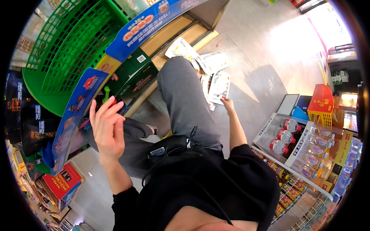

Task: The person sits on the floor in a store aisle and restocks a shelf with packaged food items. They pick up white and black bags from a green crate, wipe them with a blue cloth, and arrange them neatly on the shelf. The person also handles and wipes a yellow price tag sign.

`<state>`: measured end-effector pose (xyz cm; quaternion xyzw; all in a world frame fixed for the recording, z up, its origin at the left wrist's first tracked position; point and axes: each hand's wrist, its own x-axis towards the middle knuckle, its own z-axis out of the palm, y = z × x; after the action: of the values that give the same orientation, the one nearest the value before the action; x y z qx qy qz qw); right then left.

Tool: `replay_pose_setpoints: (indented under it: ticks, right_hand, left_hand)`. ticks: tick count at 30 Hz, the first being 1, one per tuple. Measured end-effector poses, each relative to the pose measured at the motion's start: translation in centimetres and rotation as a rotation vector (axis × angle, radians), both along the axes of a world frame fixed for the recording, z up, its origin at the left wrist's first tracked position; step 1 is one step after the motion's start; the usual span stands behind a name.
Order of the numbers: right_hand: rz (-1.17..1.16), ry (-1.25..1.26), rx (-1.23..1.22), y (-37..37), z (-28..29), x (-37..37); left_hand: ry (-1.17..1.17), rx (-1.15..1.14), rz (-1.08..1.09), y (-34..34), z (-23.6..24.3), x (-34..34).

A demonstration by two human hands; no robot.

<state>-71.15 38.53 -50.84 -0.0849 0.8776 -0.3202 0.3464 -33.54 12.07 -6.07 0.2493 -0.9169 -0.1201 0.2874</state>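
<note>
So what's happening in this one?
A person crouched in a shop has the right hand at the corner of a white packet; whether the fingers grip it is hard to tell. Other pale packets lie loosely beside it, near the low shelf. The left hand is raised open near a blue display strip, apparently empty.

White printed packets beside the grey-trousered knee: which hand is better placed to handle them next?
Probably the right hand: it is at the edge of the nearest white printed packet. The left hand is open near the curved blue shelf strip, farther away.
</note>
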Motion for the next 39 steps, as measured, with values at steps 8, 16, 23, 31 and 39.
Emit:
replay_pose_setpoints:
  ticks: [8,16,23,31,39]
  right_hand:
    - [-0.948,-0.870,-0.519,-14.7,-5.7,-3.5]
    - [-0.819,-0.634,-0.697,-17.6,-11.5,-10.2]
    - [-0.331,-0.642,-1.134,-13.5,21.6,-5.2]
    - [-0.066,-0.391,-1.355,-6.0,39.7,6.3]
    - [0.120,-0.326,-1.451,-10.0,33.2,3.9]
  left_hand:
    - [-0.034,0.010,0.060,0.4,-2.7,-2.5]
    - [-0.032,-0.045,-0.082,-0.8,-3.2,-6.7]
    - [-0.023,0.024,-0.177,0.9,-2.3,-8.4]
    - [0.026,0.122,-0.436,4.1,-1.2,-14.0]
    - [0.408,0.256,-0.238,3.4,0.4,-9.6]
